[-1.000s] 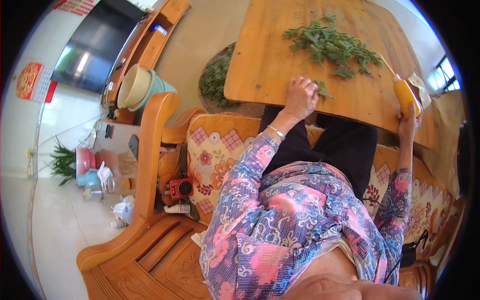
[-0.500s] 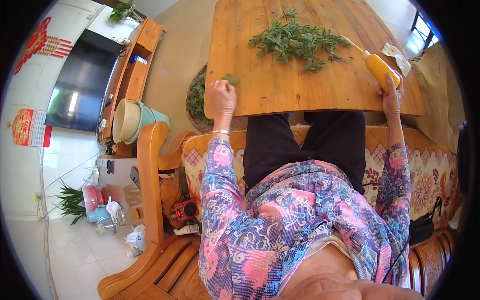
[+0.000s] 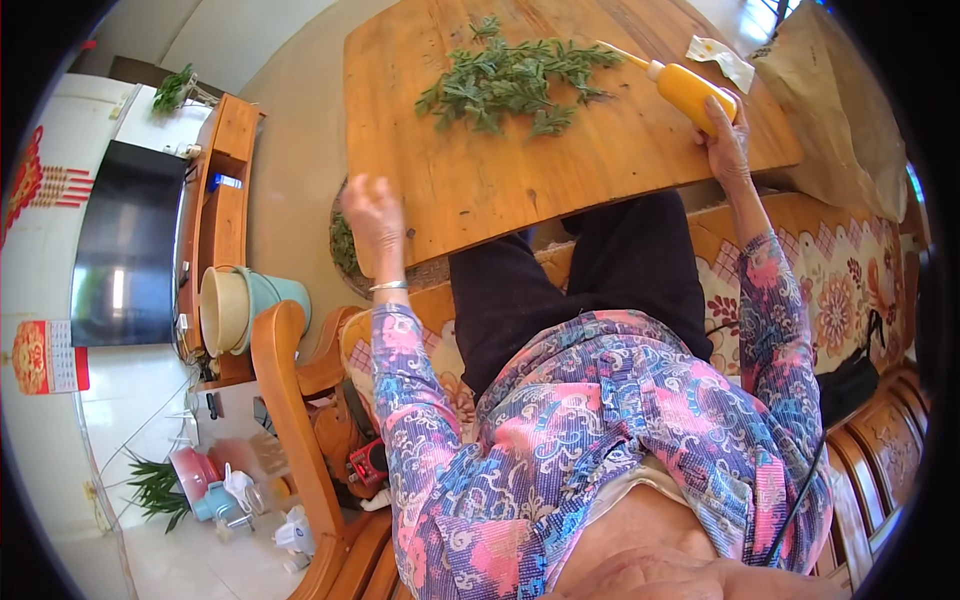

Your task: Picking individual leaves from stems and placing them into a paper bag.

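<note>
My right hand (image 3: 728, 148) is wrapped round a yellow squeeze bottle (image 3: 688, 95) with a long thin nozzle. The bottle is tilted over the right part of the wooden table (image 3: 480, 190), its nozzle pointing toward a heap of green leafy sprigs (image 3: 515, 80). At the table's left edge is my left hand (image 3: 373, 215), slightly blurred, its fingers loosely apart and nothing visible in them. Beside and below that hand, a round basket of green leaves (image 3: 342, 240) shows in part; the table edge and the hand cover the rest.
A crumpled white tissue (image 3: 722, 62) lies near the table's right edge, with a large brown paper bag (image 3: 835, 110) beyond it. To the left stand nested buckets (image 3: 228, 310), a wooden sofa arm (image 3: 280, 350) and a television cabinet (image 3: 222, 210). A small red radio (image 3: 368, 462) is by the sofa arm.
The view has turned, shifting the table leftward. My left hand has moved from the tabletop to its left edge by the basket, and the green sprig at its fingers no longer shows. My right hand keeps the bottle.
</note>
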Demonstrator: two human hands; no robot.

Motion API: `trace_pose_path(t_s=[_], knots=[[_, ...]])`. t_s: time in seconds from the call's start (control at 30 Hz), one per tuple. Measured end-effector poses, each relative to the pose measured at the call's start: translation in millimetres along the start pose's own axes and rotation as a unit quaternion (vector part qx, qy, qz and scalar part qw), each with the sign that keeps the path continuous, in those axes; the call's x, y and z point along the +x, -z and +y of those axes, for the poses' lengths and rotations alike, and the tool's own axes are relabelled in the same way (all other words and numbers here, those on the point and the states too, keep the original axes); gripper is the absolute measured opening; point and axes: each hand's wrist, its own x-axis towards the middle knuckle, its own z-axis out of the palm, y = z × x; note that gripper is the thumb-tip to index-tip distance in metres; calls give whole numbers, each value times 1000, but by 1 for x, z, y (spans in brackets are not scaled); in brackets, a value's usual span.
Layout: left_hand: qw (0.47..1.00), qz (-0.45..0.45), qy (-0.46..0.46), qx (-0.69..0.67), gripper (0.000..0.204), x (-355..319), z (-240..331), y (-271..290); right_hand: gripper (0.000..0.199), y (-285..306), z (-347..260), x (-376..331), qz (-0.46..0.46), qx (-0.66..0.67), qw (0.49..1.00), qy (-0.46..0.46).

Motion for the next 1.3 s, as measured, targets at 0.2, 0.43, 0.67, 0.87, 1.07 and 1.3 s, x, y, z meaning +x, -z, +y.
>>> trace_pose_path(t_s=[0.2, 0.43, 0.67, 0.87, 1.07, 1.3], knots=[[961, -131, -173, -171, 26, -35, 153, -22, 43, -7, -2, -1, -10, -14, 1000, 5], [973, -111, -177, -102, 29, -28, 185, -60, 44, -6, -6, -3, -6, -27, 999, 16], [977, -133, -120, -111, 25, -42, 172, -38, 43, -5, -10, -11, -44, -14, 999, -9], [979, -122, -108, -120, 20, -56, 170, -19, 43, -29, -20, -46, -66, 22, 996, -60], [952, -179, -79, -236, 17, -58, 191, -17, 42, -43, -23, -73, -57, 26, 993, -98], [951, -124, 19, -283, 24, -57, 166, -15, 46, -38, -34, -87, -57, 17, 990, -131]])
